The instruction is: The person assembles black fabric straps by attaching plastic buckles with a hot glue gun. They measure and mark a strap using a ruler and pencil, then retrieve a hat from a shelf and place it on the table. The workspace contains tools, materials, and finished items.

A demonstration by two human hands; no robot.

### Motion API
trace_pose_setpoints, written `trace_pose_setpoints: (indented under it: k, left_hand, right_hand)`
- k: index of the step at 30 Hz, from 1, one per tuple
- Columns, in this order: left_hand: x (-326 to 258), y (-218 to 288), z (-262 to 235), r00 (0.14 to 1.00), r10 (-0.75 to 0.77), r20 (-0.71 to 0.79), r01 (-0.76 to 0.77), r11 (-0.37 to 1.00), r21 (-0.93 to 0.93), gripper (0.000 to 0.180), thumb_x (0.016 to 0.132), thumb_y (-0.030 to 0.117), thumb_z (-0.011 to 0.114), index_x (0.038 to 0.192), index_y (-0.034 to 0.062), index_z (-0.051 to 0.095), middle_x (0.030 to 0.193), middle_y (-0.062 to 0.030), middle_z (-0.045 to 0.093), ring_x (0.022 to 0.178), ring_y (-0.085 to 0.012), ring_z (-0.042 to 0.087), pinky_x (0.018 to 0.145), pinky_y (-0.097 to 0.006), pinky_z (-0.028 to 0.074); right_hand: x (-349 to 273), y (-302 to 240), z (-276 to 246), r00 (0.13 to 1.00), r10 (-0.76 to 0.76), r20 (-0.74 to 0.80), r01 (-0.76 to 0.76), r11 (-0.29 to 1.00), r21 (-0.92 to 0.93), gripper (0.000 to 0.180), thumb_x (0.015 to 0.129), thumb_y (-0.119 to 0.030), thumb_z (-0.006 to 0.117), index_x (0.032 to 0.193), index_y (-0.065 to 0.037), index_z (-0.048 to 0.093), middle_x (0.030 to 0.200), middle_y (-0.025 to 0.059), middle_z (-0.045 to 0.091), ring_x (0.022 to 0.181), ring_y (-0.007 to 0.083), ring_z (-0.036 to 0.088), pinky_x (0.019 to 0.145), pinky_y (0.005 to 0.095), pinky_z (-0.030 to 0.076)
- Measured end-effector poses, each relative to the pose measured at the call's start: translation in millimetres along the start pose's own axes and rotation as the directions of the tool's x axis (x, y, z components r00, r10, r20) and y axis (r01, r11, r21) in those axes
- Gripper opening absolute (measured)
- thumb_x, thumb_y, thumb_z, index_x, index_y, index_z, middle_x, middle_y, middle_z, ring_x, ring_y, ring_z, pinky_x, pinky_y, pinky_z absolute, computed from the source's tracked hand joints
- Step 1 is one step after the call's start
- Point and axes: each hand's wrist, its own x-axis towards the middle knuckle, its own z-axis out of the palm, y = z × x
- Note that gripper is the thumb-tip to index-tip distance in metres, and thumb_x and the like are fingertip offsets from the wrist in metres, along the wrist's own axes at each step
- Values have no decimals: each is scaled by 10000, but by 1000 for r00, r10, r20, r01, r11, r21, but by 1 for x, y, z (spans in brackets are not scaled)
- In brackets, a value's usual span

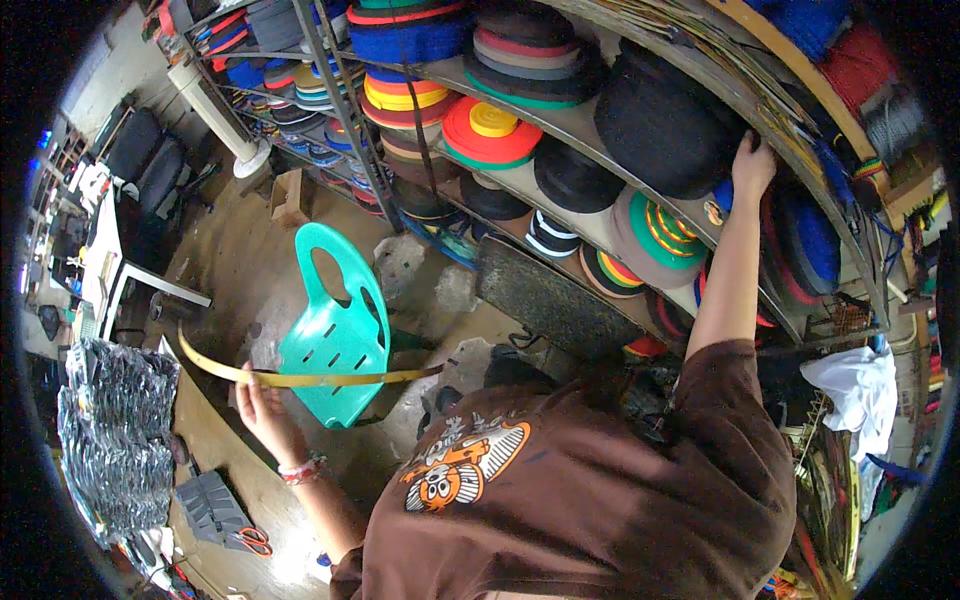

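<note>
Left hand (258, 402) clenched around a long, thin yellow strip of flat, ruler-like material (300, 376), gripped near one end, remainder arching rightward in front of a turquoise perforated plastic chair (335, 340). Right hand (752, 165) raised to the upper tier of the grey metal shelving (560, 125), fingers laid on the lower right edge of a large black roll of webbing tape (665, 125); whether merely pressed against the roll or actually gripping it, cannot be told. Neighbouring rolls: a red roll with yellow core (490, 135) to the left, a green-and-grey roll (655, 235) beneath. Judged best practice: support the heavy black roll from underneath, draw it out slowly, avoid dislodging adjacent stacks, keep the strip clear of the chair. Low at left, a wooden desk (215, 440) carrying a pile of clear-wrapped dark bundles (115, 440) and orange-handled scissors (250, 541).
</note>
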Motion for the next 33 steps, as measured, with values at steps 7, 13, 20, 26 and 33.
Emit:
trace_pose_setpoints:
  k: [7,13,20,26,33]
  left_hand:
    - [-9,2,16,994,89,67,-81,989,-121,246,930,164,518,1139,39,554,947,-11,571,832,-59,515,722,-205,405]
    - [-26,-5,56,999,-28,20,29,997,-64,253,928,170,521,1150,51,546,1141,-27,570,945,-77,522,799,-250,411]
    - [-35,-3,93,995,68,68,-62,994,-86,234,935,142,502,1130,24,555,1114,-47,571,897,-77,523,733,-241,442]
    - [-59,-30,86,999,-1,32,-1,998,56,265,923,157,530,1145,14,558,1119,-39,569,907,-76,509,759,-251,435]
    - [-81,-88,61,971,-181,-157,148,969,-200,247,928,159,506,1122,6,517,1156,-92,569,1002,-144,552,883,-323,445]
  right_hand:
    - [22,1,6,979,-32,199,13,995,95,696,840,-509,544,1337,-48,387,1415,189,327,1307,358,295,1068,398,263]
    - [32,-12,1,936,-70,344,-133,837,531,830,787,-603,558,1386,-75,333,1455,139,276,1351,273,236,1107,380,169]
    - [43,-20,10,920,-262,291,163,932,325,828,792,-620,536,1355,-36,370,1423,167,324,1331,314,267,1101,396,172]
    - [48,5,8,902,-253,351,166,952,259,743,874,-592,403,1336,-11,393,1416,168,342,1322,304,292,1089,350,193]
    - [64,61,13,908,-199,369,153,977,149,649,924,-500,355,1312,16,412,1384,196,377,1292,319,337,1064,361,233]
